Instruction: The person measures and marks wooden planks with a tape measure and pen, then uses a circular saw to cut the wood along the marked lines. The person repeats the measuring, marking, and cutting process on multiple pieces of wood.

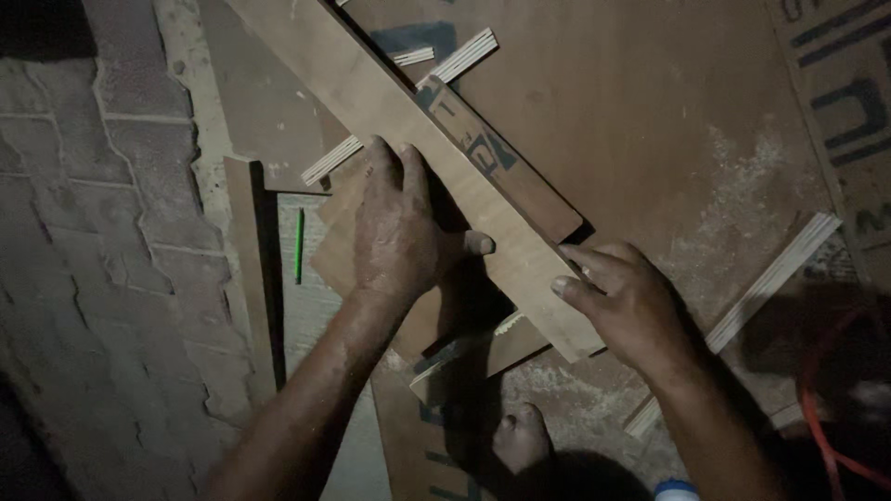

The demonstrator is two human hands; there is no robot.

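Head view: left hand [397,227] flat, fingers spread, pressing long plywood strip [436,153]; right hand [624,297] pinches its end; blue print on board [464,139] beside.

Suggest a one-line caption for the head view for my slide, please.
Left hand pressing and right hand gripping a long plywood strip over a plywood sheet, green pencil nearby.

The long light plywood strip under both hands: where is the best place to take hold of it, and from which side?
Probably at the near end of the plywood strip, where the right hand already sits. That end juts past the boards beneath, so its edges look free. Come from the right, fingers around the long edge; the left hand presses flat mid-length.
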